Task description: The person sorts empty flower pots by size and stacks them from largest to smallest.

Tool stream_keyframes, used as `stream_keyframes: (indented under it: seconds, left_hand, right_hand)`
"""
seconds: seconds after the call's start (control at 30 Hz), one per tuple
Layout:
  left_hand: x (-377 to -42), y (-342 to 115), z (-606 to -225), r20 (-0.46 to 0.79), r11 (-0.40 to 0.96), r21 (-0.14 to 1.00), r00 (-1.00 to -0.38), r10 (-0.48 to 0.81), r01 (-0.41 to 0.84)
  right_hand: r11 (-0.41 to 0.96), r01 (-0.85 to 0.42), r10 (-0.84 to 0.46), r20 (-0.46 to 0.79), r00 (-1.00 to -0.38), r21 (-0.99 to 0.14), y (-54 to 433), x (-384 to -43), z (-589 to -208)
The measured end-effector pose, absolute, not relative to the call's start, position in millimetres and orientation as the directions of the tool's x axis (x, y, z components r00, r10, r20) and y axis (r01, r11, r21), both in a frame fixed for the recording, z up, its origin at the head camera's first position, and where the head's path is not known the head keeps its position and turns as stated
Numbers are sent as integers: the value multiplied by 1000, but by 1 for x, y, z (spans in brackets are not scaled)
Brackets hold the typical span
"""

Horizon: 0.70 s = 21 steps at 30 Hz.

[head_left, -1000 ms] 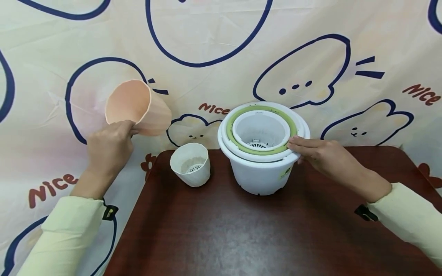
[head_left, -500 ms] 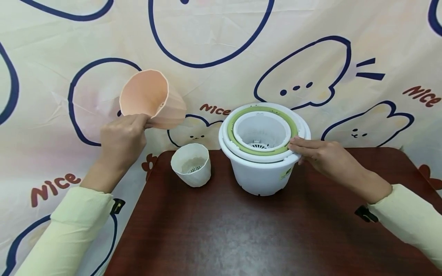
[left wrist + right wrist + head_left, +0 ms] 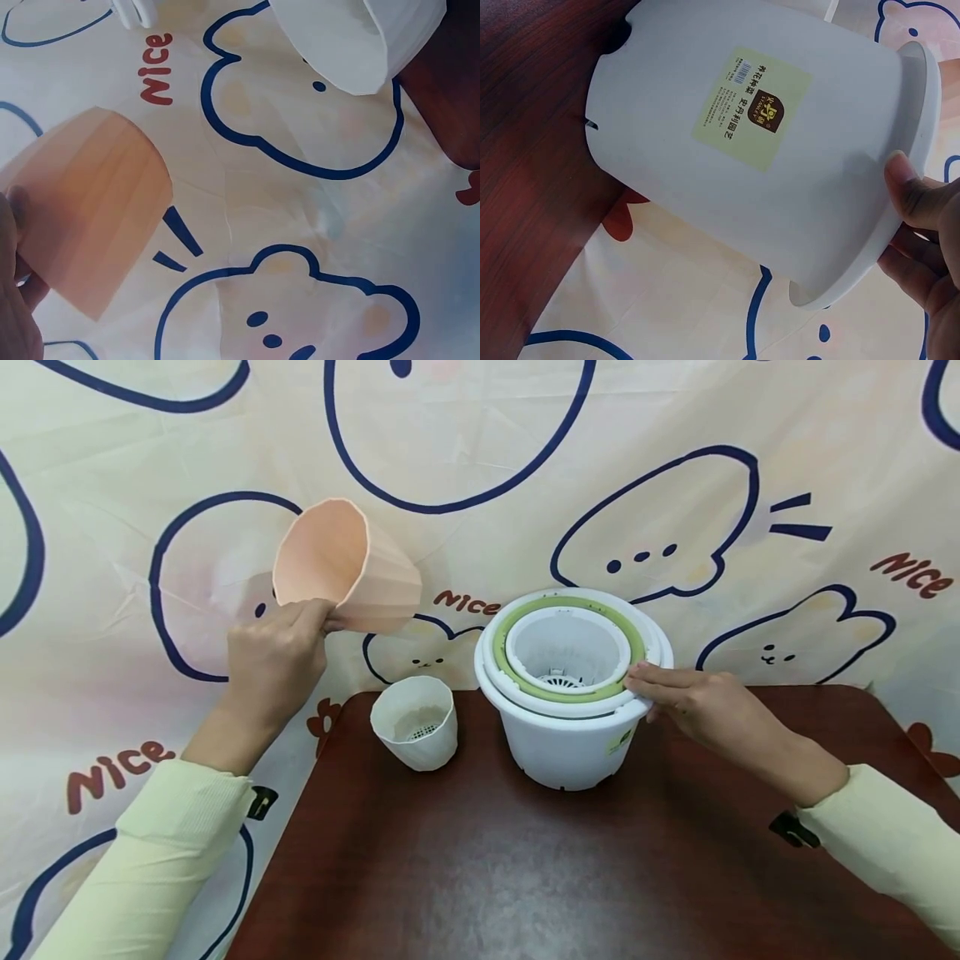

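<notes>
My left hand [image 3: 277, 652] pinches the rim of a peach flower pot [image 3: 382, 581], held tilted in the air with its mouth facing left. In the left wrist view the peach pot [image 3: 97, 202] shows its faceted outer wall. My right hand [image 3: 720, 714] grips the right rim of a big white flower pot [image 3: 566, 752], which stands upright on the table. Its thumb [image 3: 904, 172] lies under that rim in the right wrist view. Nested inside are a green-rimmed pot [image 3: 517, 672] and a smaller white pot [image 3: 567, 643] with a slotted bottom.
A small white pot [image 3: 420, 735] with a perforated bottom stands tilted-looking on the table left of the nested pots. The dark brown table [image 3: 487, 868] ends at the left below the left hand. A patterned cloth [image 3: 480, 435] hangs close behind.
My left hand has carried the peach pot to the right and upward, bringing it nearer the small white pot. The right hand stays on the nested pots' rim.
</notes>
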<state>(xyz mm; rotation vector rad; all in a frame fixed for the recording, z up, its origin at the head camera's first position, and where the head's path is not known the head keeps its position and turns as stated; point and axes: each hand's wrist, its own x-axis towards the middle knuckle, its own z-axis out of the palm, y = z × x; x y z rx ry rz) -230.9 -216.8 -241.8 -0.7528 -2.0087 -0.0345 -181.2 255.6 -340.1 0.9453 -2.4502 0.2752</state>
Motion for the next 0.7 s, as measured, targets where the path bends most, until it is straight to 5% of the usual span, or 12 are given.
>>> stream_keyframes:
  seconds: [0.5, 0.7]
  left_hand:
    - [-232, -195, -237, 770, 759, -337, -301, 563, 557]
    - [-231, -186, -239, 804, 743, -341, -232, 548, 575]
  right_hand:
    - [731, -683, -572, 533, -623, -13, 256, -181, -340]
    - [730, -683, -579, 529, -620, -2, 256, -182, -341]
